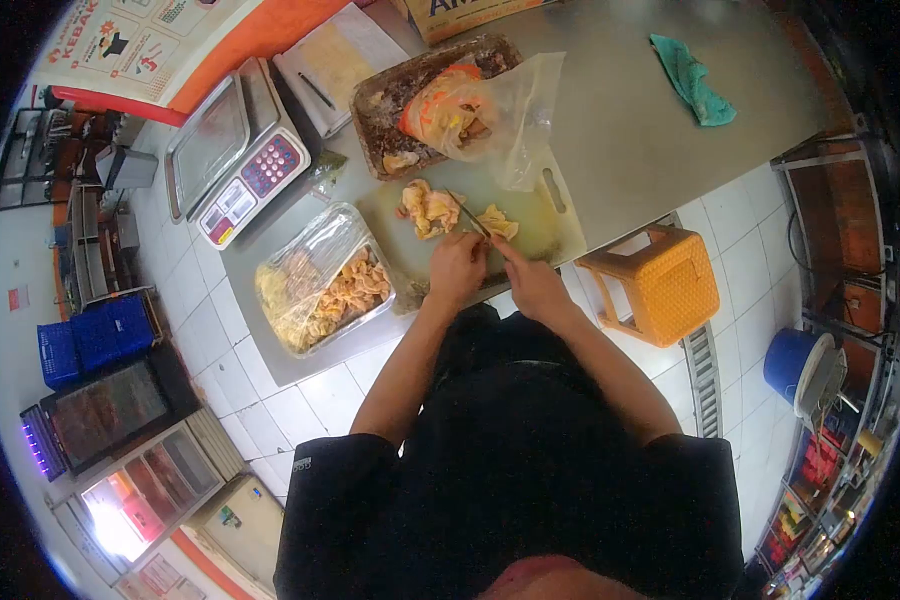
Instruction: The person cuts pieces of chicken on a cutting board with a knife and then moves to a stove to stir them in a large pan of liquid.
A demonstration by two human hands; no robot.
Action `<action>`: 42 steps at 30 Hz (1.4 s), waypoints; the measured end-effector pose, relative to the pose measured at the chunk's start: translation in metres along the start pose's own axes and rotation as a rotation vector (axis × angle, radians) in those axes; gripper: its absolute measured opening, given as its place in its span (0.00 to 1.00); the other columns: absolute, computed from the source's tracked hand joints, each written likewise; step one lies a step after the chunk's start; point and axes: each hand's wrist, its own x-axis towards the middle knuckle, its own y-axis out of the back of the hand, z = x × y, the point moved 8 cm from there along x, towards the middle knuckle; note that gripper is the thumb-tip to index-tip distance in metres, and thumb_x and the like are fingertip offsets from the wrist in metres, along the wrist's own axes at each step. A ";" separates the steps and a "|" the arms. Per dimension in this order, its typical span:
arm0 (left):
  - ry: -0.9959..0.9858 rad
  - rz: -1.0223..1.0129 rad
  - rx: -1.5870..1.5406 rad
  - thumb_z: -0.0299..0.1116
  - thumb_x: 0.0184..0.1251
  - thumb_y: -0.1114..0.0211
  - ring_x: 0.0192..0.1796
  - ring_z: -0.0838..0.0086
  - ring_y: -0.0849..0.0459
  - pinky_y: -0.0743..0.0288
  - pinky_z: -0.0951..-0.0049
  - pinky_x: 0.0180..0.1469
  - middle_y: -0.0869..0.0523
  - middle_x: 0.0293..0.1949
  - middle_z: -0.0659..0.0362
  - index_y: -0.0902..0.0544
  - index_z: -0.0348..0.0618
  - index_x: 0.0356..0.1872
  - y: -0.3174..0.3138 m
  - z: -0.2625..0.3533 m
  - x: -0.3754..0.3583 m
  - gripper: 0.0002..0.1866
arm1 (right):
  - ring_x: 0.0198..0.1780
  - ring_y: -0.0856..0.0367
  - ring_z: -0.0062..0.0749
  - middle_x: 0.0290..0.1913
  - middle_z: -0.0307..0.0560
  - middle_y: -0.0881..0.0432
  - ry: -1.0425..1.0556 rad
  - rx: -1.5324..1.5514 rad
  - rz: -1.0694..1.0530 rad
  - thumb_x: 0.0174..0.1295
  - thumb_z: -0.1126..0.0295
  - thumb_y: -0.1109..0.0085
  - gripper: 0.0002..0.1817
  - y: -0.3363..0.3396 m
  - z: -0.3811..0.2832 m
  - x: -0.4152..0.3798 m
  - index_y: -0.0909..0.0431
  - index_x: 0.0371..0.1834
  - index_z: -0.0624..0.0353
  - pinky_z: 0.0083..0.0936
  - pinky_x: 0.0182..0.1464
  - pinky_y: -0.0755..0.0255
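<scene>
My right hand [534, 282] is closed round a knife [467, 212], its index finger stretched along the handle side. The blade points up and left across a pale green cutting board [530, 205]. My left hand [457, 264] is beside the knife with its fingers curled; what they hold, if anything, is hidden. Just beyond my left hand lies a lump of raw chicken [429, 208], close to the blade tip. A smaller yellowish piece, perhaps skin or fat [498, 221], rests right of the blade.
Left of the board stands a plastic-covered tray [327, 282] of cut meat. Behind it is a digital scale [252, 187]. A dark metal tray [375, 110] holds a plastic bag [460, 112]. A green cloth [692, 80] lies far right; an orange stool [665, 285] stands beside the table.
</scene>
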 end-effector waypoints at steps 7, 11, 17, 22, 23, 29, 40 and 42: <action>0.085 0.073 0.025 0.31 0.60 0.37 0.39 0.51 0.16 0.23 0.54 0.43 0.14 0.31 0.49 0.15 0.42 0.33 0.002 -0.012 0.001 0.06 | 0.35 0.18 0.66 0.28 0.68 0.19 -0.021 -0.110 -0.002 0.73 0.63 0.57 0.28 0.011 0.002 -0.029 0.46 0.76 0.34 0.57 0.40 0.24; 0.163 0.022 0.013 0.32 0.61 0.38 0.39 0.51 0.16 0.23 0.54 0.44 0.14 0.33 0.49 0.14 0.42 0.34 0.002 -0.013 0.000 0.07 | 0.33 0.17 0.63 0.28 0.65 0.19 -0.111 -0.173 -0.143 0.74 0.63 0.57 0.28 0.025 0.018 -0.079 0.46 0.76 0.32 0.57 0.38 0.24; 0.119 -0.015 -0.011 0.32 0.60 0.36 0.40 0.52 0.17 0.23 0.56 0.45 0.14 0.34 0.49 0.15 0.41 0.35 -0.003 -0.016 -0.003 0.07 | 0.32 0.19 0.61 0.27 0.64 0.20 -0.144 -0.111 -0.181 0.73 0.63 0.55 0.27 0.038 0.031 -0.104 0.42 0.75 0.35 0.52 0.38 0.26; -0.204 0.029 -0.033 0.31 0.55 0.33 0.45 0.55 0.19 0.25 0.58 0.47 0.16 0.33 0.55 0.15 0.44 0.36 0.023 0.023 -0.010 0.08 | 0.33 0.19 0.54 0.30 0.63 0.20 -0.107 0.049 -0.165 0.73 0.66 0.54 0.26 0.039 0.035 -0.098 0.39 0.74 0.39 0.44 0.41 0.27; -0.195 0.030 -0.033 0.31 0.55 0.33 0.45 0.55 0.19 0.25 0.58 0.47 0.16 0.33 0.55 0.15 0.44 0.36 0.023 0.024 -0.012 0.08 | 0.33 0.19 0.52 0.31 0.62 0.20 -0.125 0.124 -0.158 0.73 0.66 0.54 0.26 0.039 0.035 -0.097 0.38 0.74 0.40 0.43 0.41 0.28; -0.166 -0.048 0.023 0.35 0.48 0.29 0.43 0.59 0.21 0.27 0.57 0.45 0.18 0.36 0.60 0.15 0.47 0.28 -0.002 0.010 -0.023 0.07 | 0.33 0.19 0.50 0.30 0.62 0.20 -0.072 0.241 -0.042 0.73 0.67 0.54 0.25 0.027 0.045 -0.095 0.37 0.74 0.41 0.41 0.41 0.28; -0.076 0.097 0.098 0.37 0.48 0.29 0.42 0.62 0.23 0.32 0.61 0.42 0.18 0.35 0.64 0.14 0.52 0.31 0.000 0.013 -0.029 0.08 | 0.34 0.20 0.62 0.29 0.65 0.20 -0.066 -0.077 -0.114 0.72 0.66 0.55 0.27 0.030 0.019 -0.091 0.39 0.74 0.39 0.51 0.40 0.28; -0.068 0.097 0.107 0.36 0.48 0.29 0.41 0.63 0.23 0.33 0.61 0.42 0.18 0.34 0.64 0.14 0.52 0.31 -0.003 0.012 -0.029 0.08 | 0.33 0.19 0.62 0.29 0.64 0.19 -0.069 -0.097 -0.108 0.72 0.66 0.55 0.27 0.028 0.020 -0.089 0.39 0.74 0.38 0.52 0.40 0.28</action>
